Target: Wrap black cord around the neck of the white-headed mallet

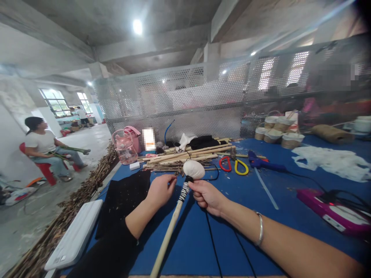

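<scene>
A pale wooden stick with a rounded white padded head slants up from the near table edge. Black cord winds round its neck below the head, leaving pale stripes between the turns. My right hand is closed at the neck, thumb against the wrapping. Black cord strands hang below this hand toward the near edge. Left of the stick, my left hand is closed, thumb and fingers pressed together; what they hold, if anything, is too small to make out.
Wooden sticks and dried stems lie behind the hands. Scissors and a blue glue gun are to the right, near a purple power strip. Black cloth and a white power bank lie left. A person sits far left.
</scene>
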A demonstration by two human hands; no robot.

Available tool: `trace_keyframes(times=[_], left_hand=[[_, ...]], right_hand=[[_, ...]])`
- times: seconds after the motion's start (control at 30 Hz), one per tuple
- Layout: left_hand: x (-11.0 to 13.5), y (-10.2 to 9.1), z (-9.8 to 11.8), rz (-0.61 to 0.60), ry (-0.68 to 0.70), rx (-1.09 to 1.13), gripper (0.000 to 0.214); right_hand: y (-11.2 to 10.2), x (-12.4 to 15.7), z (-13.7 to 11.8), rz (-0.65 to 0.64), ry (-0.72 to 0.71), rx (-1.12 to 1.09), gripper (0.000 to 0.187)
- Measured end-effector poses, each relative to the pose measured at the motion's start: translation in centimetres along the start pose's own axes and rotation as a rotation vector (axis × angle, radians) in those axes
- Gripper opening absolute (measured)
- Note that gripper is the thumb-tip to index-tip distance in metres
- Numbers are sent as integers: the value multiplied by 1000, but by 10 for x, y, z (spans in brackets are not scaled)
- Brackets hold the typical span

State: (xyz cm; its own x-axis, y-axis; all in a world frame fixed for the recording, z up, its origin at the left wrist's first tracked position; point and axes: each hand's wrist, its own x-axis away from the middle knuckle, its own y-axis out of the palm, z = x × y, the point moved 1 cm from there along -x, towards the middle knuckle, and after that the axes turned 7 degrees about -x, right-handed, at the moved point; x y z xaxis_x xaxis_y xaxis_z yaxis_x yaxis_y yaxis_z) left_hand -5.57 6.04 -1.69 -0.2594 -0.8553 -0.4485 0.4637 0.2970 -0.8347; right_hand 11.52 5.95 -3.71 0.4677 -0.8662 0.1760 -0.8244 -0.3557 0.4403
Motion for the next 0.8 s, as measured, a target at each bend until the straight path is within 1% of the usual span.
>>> trace_keyframes(times=[0.03,0.07,0.1,0.13,0.2,0.27,0.33,0.43,0.53,0.67,0.8], left_hand=[[1,-3,6,77,-4,38,27],[3,-7,12,129,-12,71,27],[5,-9,19,137,-24,92,27],[8,-10,25,117,-44,107,26],[13,-9,34,38,-95,118,27],[16,-6,38,-42,-141,112,28],[17,-3,39,-94,-170,107,26],[15,-2,39,-95,-187,171,28],[15,-5,40,-103,-199,317,30],[15,-5,42,-149,-250,529,33],[13,0,41,-136,-293,644,34]], right_hand=[[0,0,-1,2,-3,-3,39],[0,0,-2,5,-8,-6,39],[1,0,-3,10,-13,-5,40],[1,0,-4,15,-20,-1,40],[2,0,-5,26,-34,20,40],[3,1,-6,31,-46,47,40],[4,2,-7,34,-56,73,41],[4,3,-10,4,-99,107,38],[1,2,-15,-54,-186,128,34],[-2,1,-22,-16,-278,165,33],[-1,5,-28,-19,-323,195,29]])
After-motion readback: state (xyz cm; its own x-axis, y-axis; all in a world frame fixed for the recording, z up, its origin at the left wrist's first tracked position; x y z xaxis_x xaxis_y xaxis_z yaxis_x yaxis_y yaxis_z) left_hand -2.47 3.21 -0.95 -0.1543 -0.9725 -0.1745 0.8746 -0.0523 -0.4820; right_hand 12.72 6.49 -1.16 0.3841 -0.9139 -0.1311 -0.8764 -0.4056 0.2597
